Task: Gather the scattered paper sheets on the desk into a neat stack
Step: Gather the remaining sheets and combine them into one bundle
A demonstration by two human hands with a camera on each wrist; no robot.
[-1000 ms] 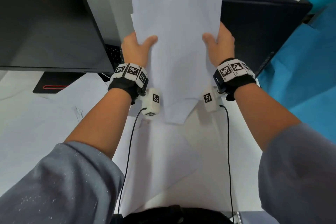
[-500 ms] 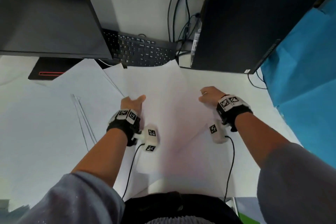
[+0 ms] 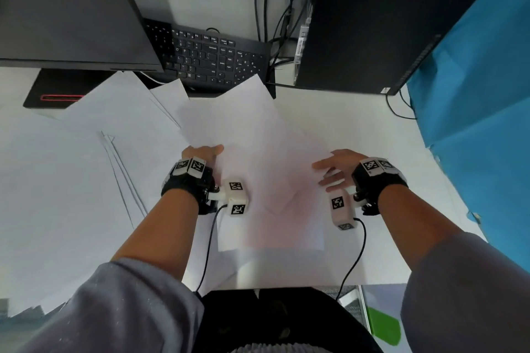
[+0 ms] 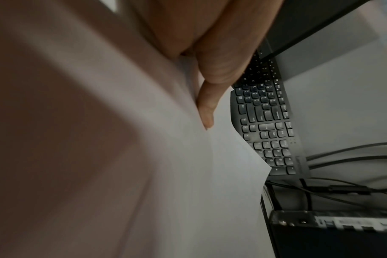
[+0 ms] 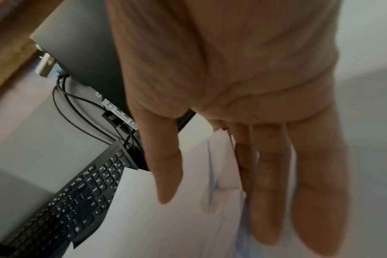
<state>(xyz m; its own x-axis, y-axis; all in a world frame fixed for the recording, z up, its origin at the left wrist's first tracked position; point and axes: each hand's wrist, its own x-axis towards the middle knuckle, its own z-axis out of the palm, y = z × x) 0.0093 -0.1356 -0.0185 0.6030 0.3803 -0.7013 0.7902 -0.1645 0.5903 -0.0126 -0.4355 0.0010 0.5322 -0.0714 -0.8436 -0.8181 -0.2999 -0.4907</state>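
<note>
A stack of white paper sheets (image 3: pixel 258 157) lies flat on the white desk (image 3: pixel 358 123), its corners fanned out unevenly. My left hand (image 3: pixel 200 153) holds the stack's left edge with the thumb on top; the fingers beneath are hidden. In the left wrist view the thumb (image 4: pixel 207 108) presses on the paper (image 4: pixel 166 174). My right hand (image 3: pixel 334 169) hovers at the stack's right edge with straight, spread fingers and holds nothing. The right wrist view shows this open hand (image 5: pixel 254 157) above the sheets (image 5: pixel 166 218).
More loose sheets (image 3: pixel 71 180) cover the desk to the left. A black keyboard (image 3: pixel 212 57) sits behind the stack, partly under a monitor (image 3: pixel 66 8). A black computer tower (image 3: pixel 372 17) with cables (image 3: pixel 275 8) stands at the back right. Blue cloth (image 3: pixel 481 94) borders the right side.
The stack, held upright in both hands a second ago, has come down flat onto the desk. My right hand has let go and opened; the left still holds the edge.
</note>
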